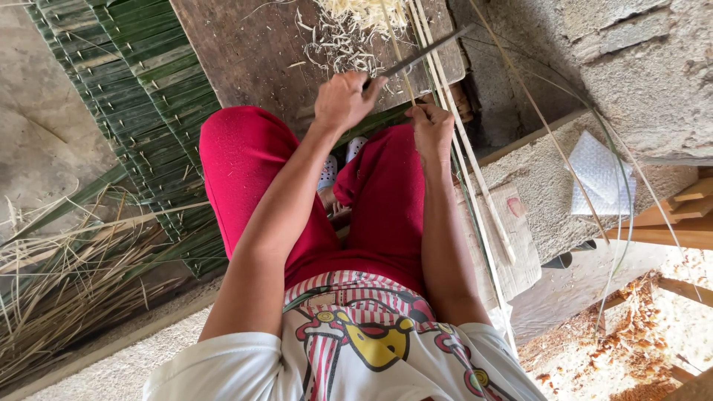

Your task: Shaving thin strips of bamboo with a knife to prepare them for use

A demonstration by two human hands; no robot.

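My left hand (343, 99) is closed around the handle of a long dark knife (427, 50), whose blade points up and to the right over a wooden board (245, 52). My right hand (432, 128) pinches a thin pale bamboo strip (475, 174) just below the blade. The strip runs from the board down past my right knee. The two hands are close together above my knees, which are in red trousers (245, 163). Pale shavings (349, 33) lie on the board beyond the knife.
A woven green bamboo mat (134, 96) lies to the left, with dry grass and strips (67, 275) below it. More long thin strips (594, 148) arc to the right over a concrete ledge (542, 178). A white cloth (601, 178), wooden pieces (668, 223) and wood chips (631, 341) are at right.
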